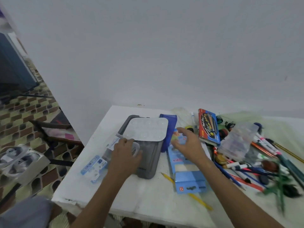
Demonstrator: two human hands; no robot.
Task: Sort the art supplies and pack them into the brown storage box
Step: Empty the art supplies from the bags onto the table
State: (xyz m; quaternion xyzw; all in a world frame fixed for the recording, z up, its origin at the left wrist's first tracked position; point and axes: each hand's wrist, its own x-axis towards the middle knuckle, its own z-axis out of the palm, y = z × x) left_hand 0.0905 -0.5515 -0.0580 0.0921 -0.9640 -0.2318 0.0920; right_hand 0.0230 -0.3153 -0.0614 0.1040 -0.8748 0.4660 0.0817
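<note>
Curled over a clear plastic case [115, 145], the left hand [125, 155] grips it at the left rim of a grey box [148, 163] near the table's [131, 199] left edge. Left of the hand lies a small blue-and-white packet [94, 167]. A white palette [148, 130] covers the box's far end; whether anything lies inside the box cannot be told. Beside the box stands a dark blue pouch [171, 129]. Fingers spread, the right hand [189, 145] hovers over a light blue carton [185, 171], holding nothing. A yellow pencil [199, 200] lies under the carton. Further right sit a red-and-blue pencil box [208, 127] and a heap of pens and brushes [256, 165] at the right edge. A white wall [164, 55] stands behind.
</note>
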